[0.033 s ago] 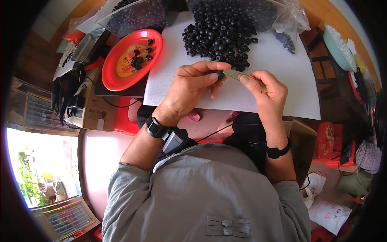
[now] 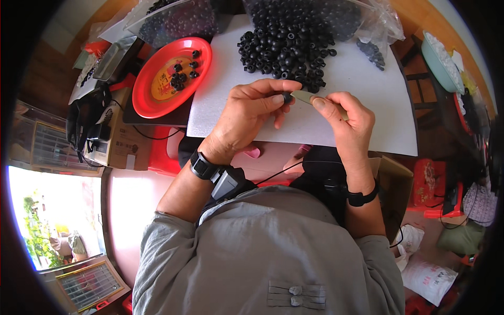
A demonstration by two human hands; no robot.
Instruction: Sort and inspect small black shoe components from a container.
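Observation:
Between thumb and fingers, my left hand (image 2: 257,105) pinches a small round black part (image 2: 287,97) with a hole like the others about it. My right hand (image 2: 349,113) grips a thin, pale greenish blade-like tool (image 2: 303,96), its rounded tip touching or nearly touching that part. Both hands are over the near half of a white sheet (image 2: 226,68). Just beyond them lies a heap of the same black parts (image 2: 286,47). To the left, a red oval plate (image 2: 142,100) with a yellow printed middle holds several more.
Clear plastic bags (image 2: 178,23) of black parts lie along the far side. A metal tray (image 2: 116,59) and a cardboard box (image 2: 126,134) are at left. On the right stand a pale green basin (image 2: 441,65) and a red stool (image 2: 428,184). An open carton (image 2: 394,184) sits by my right forearm.

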